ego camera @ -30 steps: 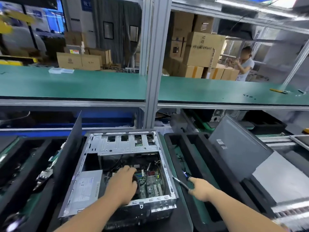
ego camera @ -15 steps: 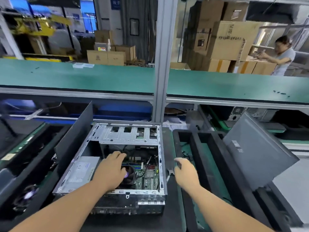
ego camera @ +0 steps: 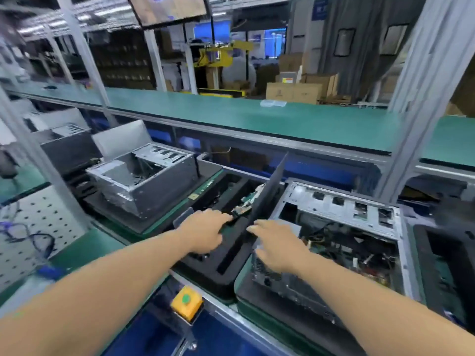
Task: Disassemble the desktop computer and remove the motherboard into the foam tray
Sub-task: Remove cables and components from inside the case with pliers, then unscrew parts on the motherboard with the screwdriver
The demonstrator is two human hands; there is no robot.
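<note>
The open computer case [ego camera: 341,206] on the right is bare, dull-silver sheet metal. The foam tray [ego camera: 226,263] beside it is matt black and soft-looking. The far bench [ego camera: 282,116] has a smooth green mat. Cardboard boxes [ego camera: 293,92] behind are plain brown. The near button box [ego camera: 186,302] is glossy yellow plastic.

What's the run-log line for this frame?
left hand: over foam tray | right hand: open, at open computer case | motherboard: not out

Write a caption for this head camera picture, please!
Both hands, left hand and right hand, reach over the black foam tray beside the open computer case.
</note>
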